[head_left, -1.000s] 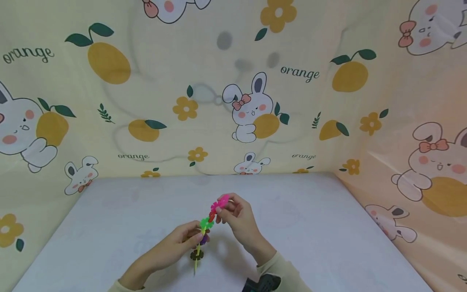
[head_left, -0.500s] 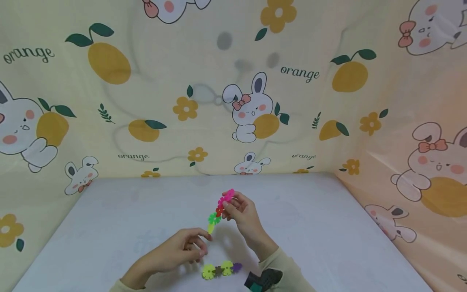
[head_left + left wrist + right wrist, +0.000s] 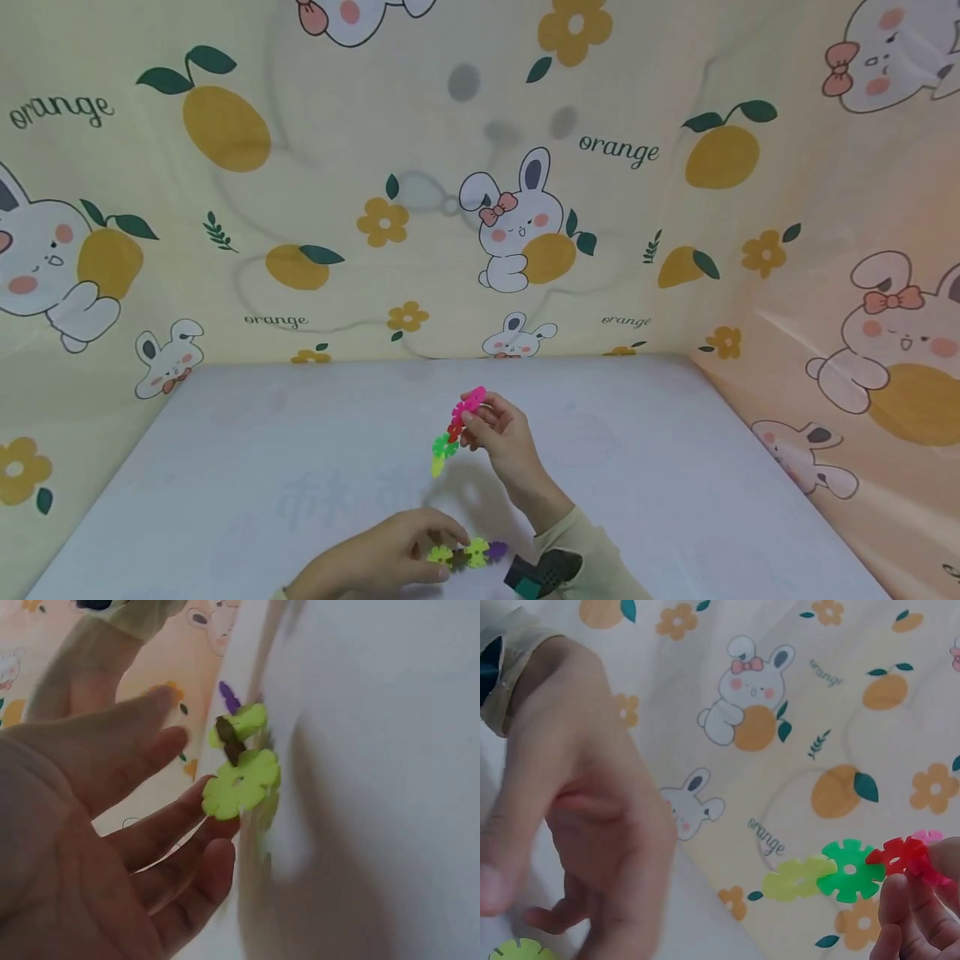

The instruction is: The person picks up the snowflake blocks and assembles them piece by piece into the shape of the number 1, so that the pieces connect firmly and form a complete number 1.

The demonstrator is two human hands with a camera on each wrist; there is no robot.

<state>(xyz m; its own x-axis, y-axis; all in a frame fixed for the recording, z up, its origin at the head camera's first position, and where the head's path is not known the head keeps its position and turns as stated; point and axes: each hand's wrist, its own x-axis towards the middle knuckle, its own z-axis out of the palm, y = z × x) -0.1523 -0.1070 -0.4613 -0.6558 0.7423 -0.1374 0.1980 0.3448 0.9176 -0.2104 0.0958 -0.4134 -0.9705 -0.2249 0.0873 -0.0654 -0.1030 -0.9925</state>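
Note:
My right hand (image 3: 512, 446) pinches a chain of interlocking plastic snowflake discs (image 3: 445, 447) at its pink end, raised over the table. In the right wrist view a red disc (image 3: 897, 856), a green disc (image 3: 850, 870) and a yellow disc (image 3: 799, 879) follow from the fingertips. A second disc chain (image 3: 477, 552) of yellow-green, brown and purple pieces lies on the table near the front. My left hand (image 3: 390, 542) reaches over its left end. The left wrist view shows its fingertips right at the nearest yellow-green disc (image 3: 240, 784), with the thumb apart from it.
The white tabletop (image 3: 637, 467) extends to both sides and behind the hands. A printed cloth (image 3: 420, 275) with rabbits and oranges rises at the back and right. A dark device (image 3: 543, 573) is strapped at the right wrist.
The yellow-green, brown and purple chain came off the raised chain, out of my left hand, onto the table. My left hand then moved down to it. The right hand shifted slightly up and right.

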